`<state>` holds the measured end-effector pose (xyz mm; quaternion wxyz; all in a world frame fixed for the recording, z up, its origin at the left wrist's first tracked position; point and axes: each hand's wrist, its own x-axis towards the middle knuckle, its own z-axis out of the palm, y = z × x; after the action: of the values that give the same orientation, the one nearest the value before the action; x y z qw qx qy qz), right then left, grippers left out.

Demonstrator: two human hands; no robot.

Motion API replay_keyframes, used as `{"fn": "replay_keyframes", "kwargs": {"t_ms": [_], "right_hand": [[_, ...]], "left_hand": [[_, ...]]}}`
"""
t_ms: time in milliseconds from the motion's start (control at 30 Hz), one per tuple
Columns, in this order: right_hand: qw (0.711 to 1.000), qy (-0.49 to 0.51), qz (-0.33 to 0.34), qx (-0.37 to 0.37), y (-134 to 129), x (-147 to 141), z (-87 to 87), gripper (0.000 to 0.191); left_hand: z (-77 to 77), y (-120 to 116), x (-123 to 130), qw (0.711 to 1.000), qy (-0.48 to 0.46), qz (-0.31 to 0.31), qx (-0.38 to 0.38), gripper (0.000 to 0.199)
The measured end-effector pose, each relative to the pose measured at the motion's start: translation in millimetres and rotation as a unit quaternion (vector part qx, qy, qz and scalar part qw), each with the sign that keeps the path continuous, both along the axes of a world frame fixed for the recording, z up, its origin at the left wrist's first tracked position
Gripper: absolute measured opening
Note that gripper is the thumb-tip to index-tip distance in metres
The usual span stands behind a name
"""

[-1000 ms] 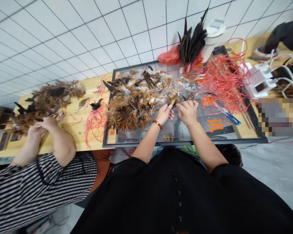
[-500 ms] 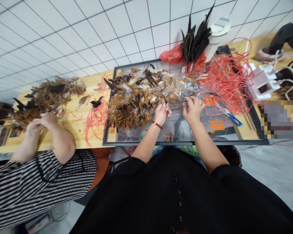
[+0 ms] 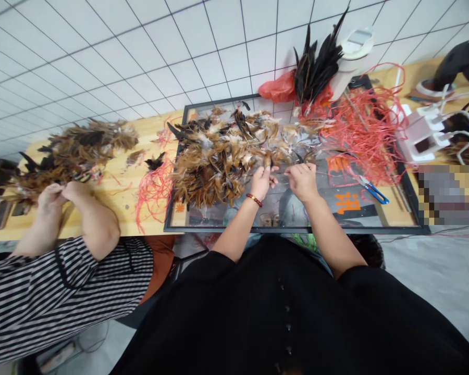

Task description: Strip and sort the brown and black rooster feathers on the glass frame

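Note:
My left hand, with a beaded bracelet on its wrist, is closed around a small brown feather that sticks up past the fingers. It is at the right edge of a heap of brown feathers. A short gap away, my right hand is closed in a pinch, fingertips turned toward the left hand. Whatever is between those fingertips is too small to make out. Just beyond the right hand lie a few dark loose feathers. Both hands are over a black-framed glass panel.
Pink plastic strings tangle at the right, with blue-handled scissors before them. Black feathers stand upright by a red bag. White chargers are at the far right. At left, a co-worker's hands touch another feather pile.
My right hand has moved left, away from the dark loose feathers and nearer my left hand, its fingers more drawn together. My left hand has barely moved.

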<state>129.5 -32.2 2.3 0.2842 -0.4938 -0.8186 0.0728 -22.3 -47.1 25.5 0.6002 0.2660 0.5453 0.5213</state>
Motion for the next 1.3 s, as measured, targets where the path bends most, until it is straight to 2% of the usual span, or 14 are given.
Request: {"fn": "replay_keyframes", "kwargs": {"t_ms": [100, 200, 400, 467, 533, 633, 700, 767, 833, 933, 1033, 1100, 1200, 1300], "right_hand": [[0.999, -0.02, 0.027, 0.022, -2, -1, 2.9, 0.025], [0.998, -0.029, 0.031, 0.039, -2, -2, 4.2, 0.026], [0.998, -0.014, 0.019, 0.049, -2, 0, 0.7, 0.025], [0.999, 0.0, 0.008, 0.051, -2, 1, -0.5, 0.024], [0.998, 0.026, -0.023, 0.055, -1, 3, -1.2, 0.023], [0.986, 0.099, -0.115, 0.065, 2, 6, -1.2, 0.026], [0.974, 0.167, -0.139, 0.056, 4, 6, -0.4, 0.03], [0.968, 0.237, -0.088, 0.012, 5, 3, 0.8, 0.036], [0.954, 0.295, 0.004, -0.06, 5, 0, 1.8, 0.045], [0.908, 0.363, 0.092, -0.188, 5, -3, 1.8, 0.052], [0.84, 0.43, 0.103, -0.313, 5, -2, 0.8, 0.054], [0.802, 0.46, 0.096, -0.368, 6, -2, 1.2, 0.053], [0.78, 0.481, 0.075, -0.392, 8, -4, 3.9, 0.053], [0.781, 0.485, 0.065, -0.389, 9, -7, 7.4, 0.055]], "left_hand": [[-4.0, 3, 2, 0.996, 0.068, -0.06, -0.015, 0.022], [-6.0, 4, 3, 0.989, 0.114, -0.091, -0.009, 0.023], [-8.8, -3, 3, 0.959, 0.235, -0.131, 0.089, 0.031], [-10.3, -5, 3, 0.958, 0.231, -0.13, 0.107, 0.03], [-10.8, -5, 4, 0.969, 0.202, -0.114, 0.089, 0.028], [-6.9, -4, 4, 0.992, 0.107, -0.065, 0.031, 0.023], [-1.2, -3, 4, 0.998, 0.039, -0.039, 0.005, 0.021], [5.0, -3, 4, 1.0, 0.0, -0.028, 0.0, 0.02], [9.6, -5, 4, 0.999, -0.011, -0.048, -0.003, 0.021], [12.2, -8, 3, 0.988, -0.008, -0.153, -0.035, 0.026], [13.1, -9, -1, 0.96, -0.027, -0.269, -0.069, 0.023], [14.2, -9, -7, 0.946, -0.049, -0.309, -0.084, 0.023], [15.7, -7, -18, 0.928, -0.093, -0.344, -0.104, 0.026], [15.5, -5, -27, 0.911, -0.14, -0.371, -0.115, 0.03]]}}
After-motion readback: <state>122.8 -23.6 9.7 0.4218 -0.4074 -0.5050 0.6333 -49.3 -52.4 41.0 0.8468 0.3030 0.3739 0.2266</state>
